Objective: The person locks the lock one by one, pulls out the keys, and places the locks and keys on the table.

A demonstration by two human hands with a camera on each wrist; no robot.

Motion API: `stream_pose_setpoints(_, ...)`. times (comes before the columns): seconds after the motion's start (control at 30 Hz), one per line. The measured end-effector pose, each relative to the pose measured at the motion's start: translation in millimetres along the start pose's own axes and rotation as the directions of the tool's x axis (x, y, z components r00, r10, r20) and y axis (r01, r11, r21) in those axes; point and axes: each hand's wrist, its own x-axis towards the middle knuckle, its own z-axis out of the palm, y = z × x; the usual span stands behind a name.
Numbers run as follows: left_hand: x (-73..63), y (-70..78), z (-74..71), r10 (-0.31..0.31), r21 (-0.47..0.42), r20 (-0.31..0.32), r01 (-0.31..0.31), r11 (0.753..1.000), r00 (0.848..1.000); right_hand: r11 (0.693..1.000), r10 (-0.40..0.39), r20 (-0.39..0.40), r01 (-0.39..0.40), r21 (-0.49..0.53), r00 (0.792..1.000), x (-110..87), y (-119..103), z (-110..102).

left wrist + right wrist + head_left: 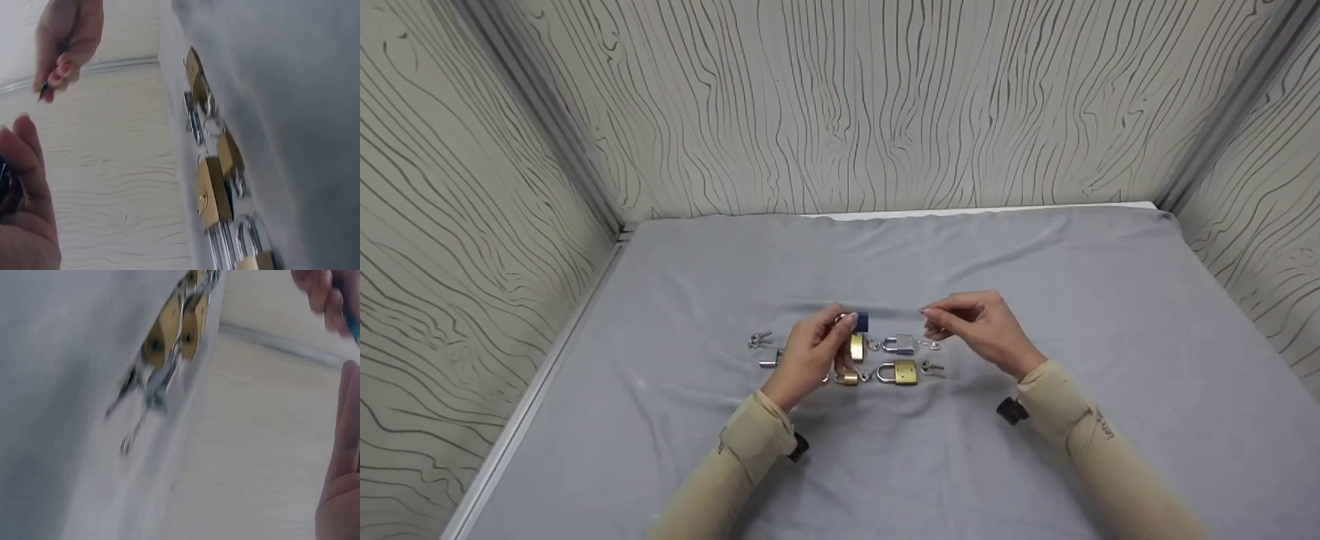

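Note:
A blue padlock is gripped by the left hand, raised above the cloth; the fingers cover most of it. To the right, the right hand pinches a small dark, key-like piece between thumb and fingertips, apart from the padlock. Under and beside the hands lie a gold padlock, a silver padlock, a large brass padlock and a small brass padlock. The left hand partly hides another silver padlock.
Loose keys lie among the padlocks: one bunch at the left, a key pair and a single key at the right. A wrinkled grey cloth covers the table. Wood-patterned panels stand behind and at both sides.

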Motion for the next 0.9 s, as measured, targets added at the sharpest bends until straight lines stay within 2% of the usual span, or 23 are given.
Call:
stream_pose_setpoints(0.07,0.2,0.8,-1.8,0.005,-0.007,0.001,-0.005,1.0,1.0,0.993,0.027,-0.042,-0.031,-0.111,0.999,-2.3,1,-16)
stream_pose_setpoints(0.13,0.7,0.5,-1.1,0.008,-0.01,0.017,-0.008,1.0,1.0,0.964,0.055,-0.071,-0.072,-0.257,0.996,-5.6,3,-30)
stream_pose_setpoints(0.27,0.6,0.1,3.8,-0.003,-0.027,0.037,0.004,1.0,0.999,0.853,0.132,-0.102,-0.165,-0.495,0.986,-14.2,13,-51)
stream_pose_setpoints(0.4,-0.1,-0.5,7.2,-0.021,-0.049,0.036,0.022,0.999,0.999,0.773,0.182,-0.079,-0.192,-0.604,0.98,-19.5,23,-61)
stream_pose_setpoints(0.53,-1.0,-0.5,8.3,-0.03,-0.041,0.037,0.032,0.999,0.999,0.715,0.237,-0.062,-0.217,-0.664,0.97,-19.0,32,-64)
stream_pose_setpoints(0.63,-1.5,0.2,9.8,-0.041,-0.032,0.05,0.042,0.999,0.998,0.691,0.305,-0.068,-0.269,-0.671,0.95,-20.6,35,-65)
stream_pose_setpoints(0.73,-1.8,0.2,10.6,-0.053,-0.035,0.057,0.055,0.998,0.997,0.683,0.335,-0.067,-0.291,-0.67,0.94,-22.0,34,-66)
stream_pose_setpoints(0.8,-1.8,-0.1,10.9,-0.058,-0.039,0.059,0.06,0.997,0.997,0.68,0.33,-0.066,-0.285,-0.675,0.942,-21.1,32,-66)
stream_pose_setpoints(0.9,-2.1,-1.3,12.0,-0.064,-0.051,0.065,0.067,0.996,0.996,0.691,0.274,-0.068,-0.246,-0.68,0.959,-18.4,28,-62)
